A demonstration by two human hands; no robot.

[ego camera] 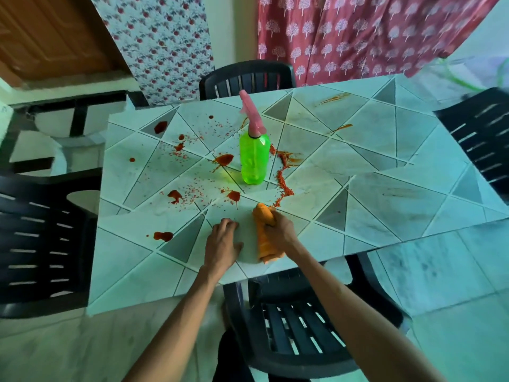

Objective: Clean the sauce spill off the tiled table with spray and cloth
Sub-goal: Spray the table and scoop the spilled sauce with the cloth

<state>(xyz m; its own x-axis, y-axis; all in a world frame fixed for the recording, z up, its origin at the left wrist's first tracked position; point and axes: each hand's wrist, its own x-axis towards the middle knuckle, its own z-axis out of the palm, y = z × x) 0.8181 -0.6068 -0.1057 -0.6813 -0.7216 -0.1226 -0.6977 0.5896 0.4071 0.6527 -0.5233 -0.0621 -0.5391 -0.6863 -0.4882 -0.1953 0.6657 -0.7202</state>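
Observation:
Red sauce blobs [223,159] and fine splatter cover the middle and left of the tiled table [385,194]. A green spray bottle [254,158] with a pink trigger head stands upright among them. My right hand [278,230] grips a rolled orange cloth [264,244] lying on the table near the front edge, its far end touching a trail of sauce crumbs. My left hand [222,241] rests on the tiles just left of the cloth, fingers curled down, holding nothing.
Black plastic chairs stand around the table: one at the left [41,244], one at the far side [248,77], one at the right [484,139], and one at the near side under my arms [297,334]. Patterned curtains [358,37] hang behind.

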